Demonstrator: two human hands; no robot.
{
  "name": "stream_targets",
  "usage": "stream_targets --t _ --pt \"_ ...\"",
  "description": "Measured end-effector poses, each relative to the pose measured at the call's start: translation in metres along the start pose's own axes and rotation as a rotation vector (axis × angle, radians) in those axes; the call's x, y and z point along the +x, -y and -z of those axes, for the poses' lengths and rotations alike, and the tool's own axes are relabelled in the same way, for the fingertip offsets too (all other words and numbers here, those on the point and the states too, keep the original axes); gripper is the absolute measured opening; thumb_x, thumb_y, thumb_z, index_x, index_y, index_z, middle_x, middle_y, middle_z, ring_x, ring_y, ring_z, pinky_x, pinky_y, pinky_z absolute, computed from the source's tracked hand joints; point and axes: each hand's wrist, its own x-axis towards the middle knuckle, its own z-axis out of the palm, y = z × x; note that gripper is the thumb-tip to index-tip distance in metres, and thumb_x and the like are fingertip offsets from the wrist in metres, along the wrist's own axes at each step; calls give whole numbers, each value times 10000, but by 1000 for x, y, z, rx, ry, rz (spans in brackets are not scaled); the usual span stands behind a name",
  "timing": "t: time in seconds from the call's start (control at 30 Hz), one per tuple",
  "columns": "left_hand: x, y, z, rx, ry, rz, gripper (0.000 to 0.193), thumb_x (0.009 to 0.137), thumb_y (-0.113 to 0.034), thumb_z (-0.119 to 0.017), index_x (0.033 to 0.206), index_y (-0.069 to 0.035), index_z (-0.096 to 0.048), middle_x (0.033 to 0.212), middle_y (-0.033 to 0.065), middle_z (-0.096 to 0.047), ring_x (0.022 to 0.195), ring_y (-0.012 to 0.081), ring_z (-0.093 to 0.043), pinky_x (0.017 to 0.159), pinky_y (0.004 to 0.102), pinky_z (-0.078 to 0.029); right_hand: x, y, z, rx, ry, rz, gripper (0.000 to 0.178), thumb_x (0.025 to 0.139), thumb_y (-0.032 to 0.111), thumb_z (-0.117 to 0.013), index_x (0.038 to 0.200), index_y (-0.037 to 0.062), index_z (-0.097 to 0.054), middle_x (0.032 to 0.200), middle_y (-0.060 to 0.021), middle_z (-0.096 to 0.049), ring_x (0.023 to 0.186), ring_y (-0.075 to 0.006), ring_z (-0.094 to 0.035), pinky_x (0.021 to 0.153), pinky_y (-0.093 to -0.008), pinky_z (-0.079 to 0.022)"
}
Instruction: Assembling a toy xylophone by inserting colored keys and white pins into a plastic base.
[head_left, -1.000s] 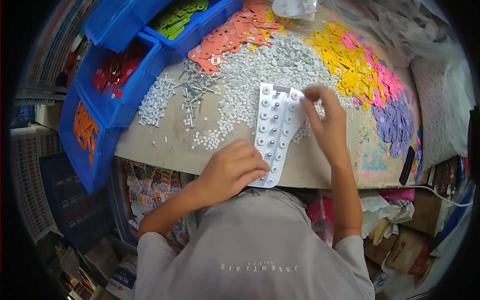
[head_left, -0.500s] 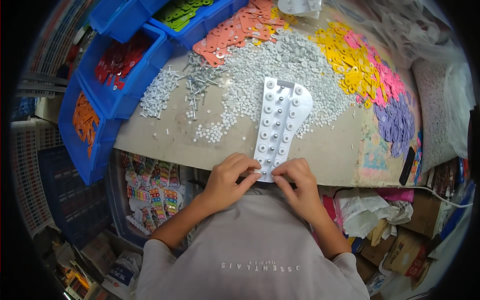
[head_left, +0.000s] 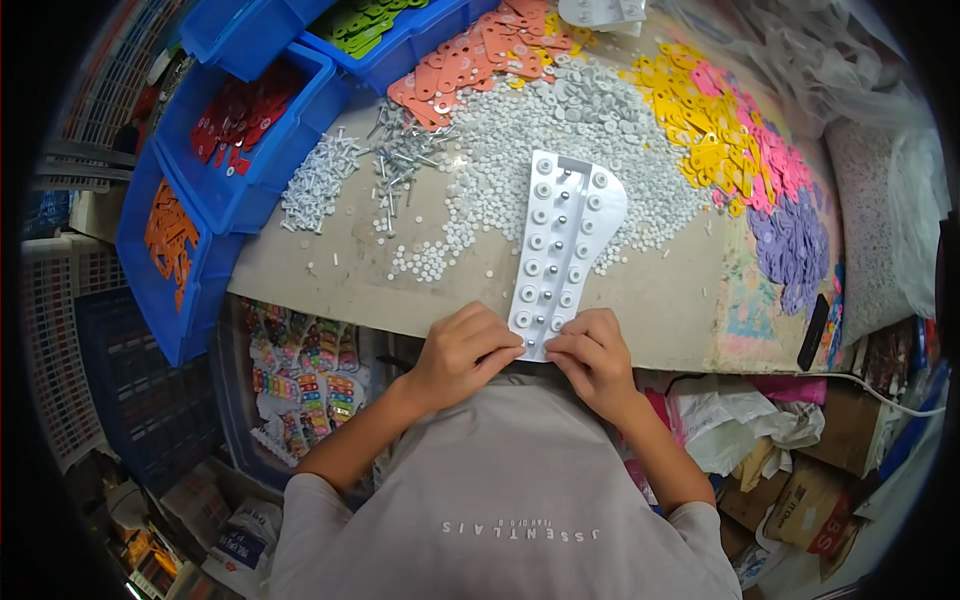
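Observation:
A white plastic rack (head_left: 563, 255) lies lengthwise at the table's front edge, its far end flaring to the right. Metal pins stand along its central channel, and round white ring-shaped pieces (head_left: 536, 241) line both sides. Closed in a pinch, my left hand (head_left: 465, 352) rests at the rack's lower left corner; its fingertips hide whatever they hold. My right hand (head_left: 594, 362) grips the lower right edge, thumb and fingers together, covering that corner.
White round pieces (head_left: 500, 150) pile beyond the rack, with white pegs (head_left: 318, 183) and metal screws (head_left: 404, 155) leftward. Coral (head_left: 470, 65), yellow (head_left: 700, 125), pink (head_left: 778, 165) and purple tags (head_left: 790, 250) lie around. Blue bins (head_left: 240, 215) stand left; a plastic sack (head_left: 875, 220) stands right.
A small white piece showed between my left thumb and finger; now those fingers have closed at the rack's corner and the piece is hidden. My right fingers have curled in tighter.

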Motion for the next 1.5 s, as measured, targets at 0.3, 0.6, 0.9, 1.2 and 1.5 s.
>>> stream_targets --t 0.3,0.6,0.9,1.2,1.5 --pt "-12 -2 8 66 59 153 553 738 -309 -871 1168 -89 -602 988 81 -636 948 310 -612 921 455 -435 31 -19 37 -249 -260 -347 66 937 45 -625 952 -18 -613 926 -161 -605 895 -327 -593 821 -384 -478" --pt "-19 13 -25 120 -54 2 541 793 -364 -821 1198 -81 -600 1054 92 -640 986 301 -608 900 416 -456 173 74 -9 -342 -223 359 202 815 -88 -697 987 4 -647 1024 -152 -641 1008 -334 -595 919 -412 -451" --pt "-24 12 -26 81 -146 6 571 858 -483 -737 1221 -72 -578 1088 128 -618 1020 344 -585 915 446 -455 366 115 -224 -359 495 322 188 876 233 -683 946 73 -751 985 -174 -737 894 -410 -702 783 -492 -552" --pt "-66 -6 77 517 -534 -110 239 803 -99 -791 1002 -95 -659 957 61 -645 885 287 -622 817 426 -485 382 117 -307 -684 605 411 225 900 161 -618 1060 125 -771 1105 -142 -748 1026 -314 -732 849 -470 -582" --pt "-76 53 346 713 -662 687 200 938 -201 -650 914 -6 -687 792 127 -708 770 248 -707 717 370 -539 404 86 -300 -713 606 516 180 861 131 -667 1003 73 -762 998 -141 -762 945 -307 -746 780 -401 -590"
